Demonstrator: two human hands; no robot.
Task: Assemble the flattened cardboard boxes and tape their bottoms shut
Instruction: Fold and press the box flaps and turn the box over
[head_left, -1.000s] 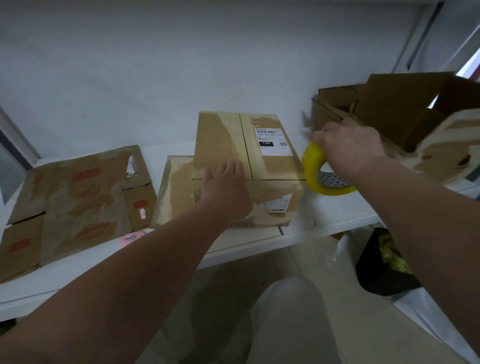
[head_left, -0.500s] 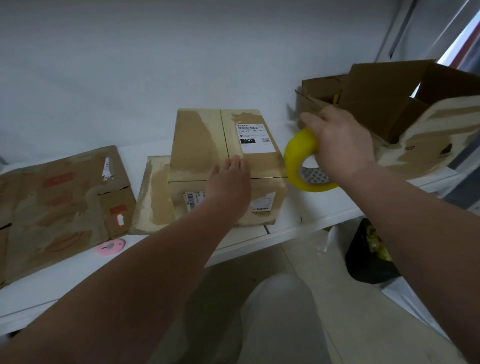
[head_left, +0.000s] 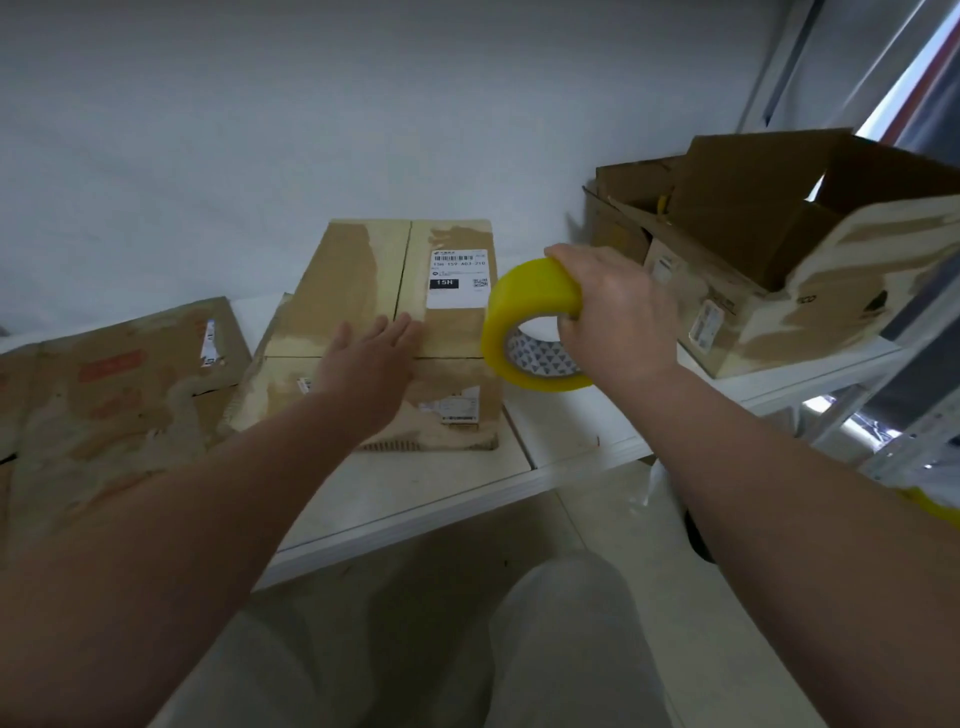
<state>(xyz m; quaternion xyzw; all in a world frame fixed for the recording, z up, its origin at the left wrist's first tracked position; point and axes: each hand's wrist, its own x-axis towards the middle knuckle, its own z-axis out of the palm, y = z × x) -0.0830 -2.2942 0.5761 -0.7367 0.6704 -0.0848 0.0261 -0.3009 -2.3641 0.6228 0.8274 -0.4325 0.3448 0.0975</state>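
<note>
Left hand (head_left: 371, 358) rests flat, fingers straight, on the assembled box (head_left: 395, 291); right hand (head_left: 613, 317) grips the yellow tape roll (head_left: 530, 306) beside its right edge.

The light is dim, flat and cool grey. The brightest patch is a blown-out strip of daylight (head_left: 930, 67) at the upper right edge, and the wall (head_left: 311, 104) darkens toward the corners. A soft shadow lies on the floor (head_left: 441, 561) under the table (head_left: 441, 483). The tape roll (head_left: 535, 291) carries a faint sheen. The right hand (head_left: 613, 312) looks soft-edged, and the label (head_left: 457, 278) print is mostly unreadable. Wide-angle stretch swells the forearms (head_left: 208, 519) at the lower corners.
</note>
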